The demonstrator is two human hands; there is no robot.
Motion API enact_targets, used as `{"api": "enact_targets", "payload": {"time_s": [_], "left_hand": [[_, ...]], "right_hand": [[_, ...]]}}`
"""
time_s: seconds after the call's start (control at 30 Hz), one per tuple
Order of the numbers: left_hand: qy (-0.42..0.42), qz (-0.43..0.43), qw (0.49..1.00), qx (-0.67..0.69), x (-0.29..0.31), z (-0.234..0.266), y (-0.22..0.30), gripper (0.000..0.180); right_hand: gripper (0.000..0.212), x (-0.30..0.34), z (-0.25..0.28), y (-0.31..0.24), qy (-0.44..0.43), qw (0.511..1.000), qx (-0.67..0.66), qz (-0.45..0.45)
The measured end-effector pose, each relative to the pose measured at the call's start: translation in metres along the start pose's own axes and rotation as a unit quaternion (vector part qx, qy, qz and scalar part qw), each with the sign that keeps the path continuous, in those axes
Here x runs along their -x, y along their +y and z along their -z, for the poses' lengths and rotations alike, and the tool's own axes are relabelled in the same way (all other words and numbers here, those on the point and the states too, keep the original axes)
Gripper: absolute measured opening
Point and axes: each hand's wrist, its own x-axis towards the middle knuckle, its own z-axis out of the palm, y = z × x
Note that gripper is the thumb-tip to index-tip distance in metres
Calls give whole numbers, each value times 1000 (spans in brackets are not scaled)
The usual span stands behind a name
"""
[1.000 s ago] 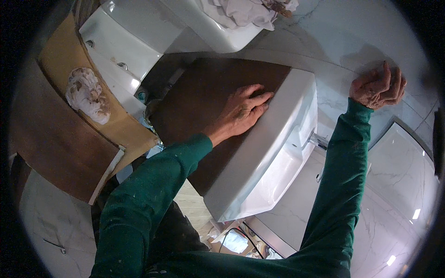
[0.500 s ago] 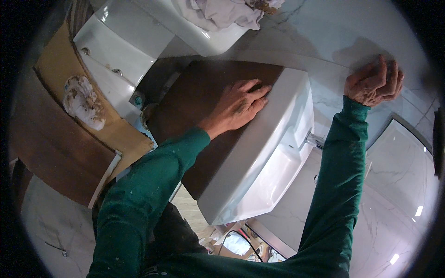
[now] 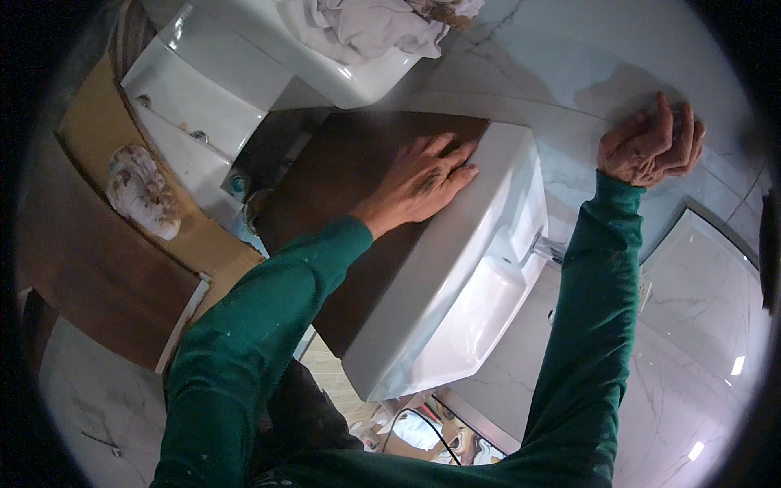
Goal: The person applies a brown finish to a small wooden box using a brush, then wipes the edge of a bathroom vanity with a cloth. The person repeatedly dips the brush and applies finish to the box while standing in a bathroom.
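My left hand (image 3: pixel 423 177) lies palm down on the dark brown panel of a vanity cabinet (image 3: pixel 358 163), fingers spread. Its fingertips reach the rim of the white washbasin (image 3: pixel 431 260) fixed against the panel, and nothing is in its grasp. Farther right, my right hand (image 3: pixel 651 145) is up at the marbled wall tile (image 3: pixel 561 49), fingers loosely bent and apart. No object shows in it; part of its palm is hidden. A chrome tap (image 3: pixel 549 247) sticks out beside the basin, close to my right sleeve.
A white toilet (image 3: pixel 350 77) with crumpled cloth (image 3: pixel 366 28) on it stands at the top. A bathtub (image 3: pixel 195 89) lies upper left. Cardboard (image 3: pixel 89 98) carries a stained, crumpled rag (image 3: pixel 142 191). A mirror (image 3: pixel 708 268) hangs on the right.
The view has shifted slightly, so the toilet and bathtub sit a little farther left. Both hands keep nearly the same places on the panel and at the wall.
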Motion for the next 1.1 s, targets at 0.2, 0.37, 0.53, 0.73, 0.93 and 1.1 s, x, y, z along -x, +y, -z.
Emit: {"api": "enact_targets", "payload": {"time_s": [0.2,0.37,0.53,0.73,0.93,1.1], "left_hand": [[-63,57,996,38,-51,5,5,61],[-69,3,998,-2,-11,20,6,61],[-52,65,997,-8,85,44,11,52],[-8,193,981,28,241,74,34,47],[-34,297,952,69,391,104,63,33],[11,432,900,61,477,134,71,24]], "right_hand": [[33,0,0,0,1,1000,-16,-4],[39,2,2,-1,-17,1000,10,-17],[42,3,1,0,-11,999,-26,-29],[42,6,2,2,-17,998,-42,-49],[44,12,1,2,-47,997,-20,-57],[44,-5,16,-11,-63,992,-44,-102]]}}
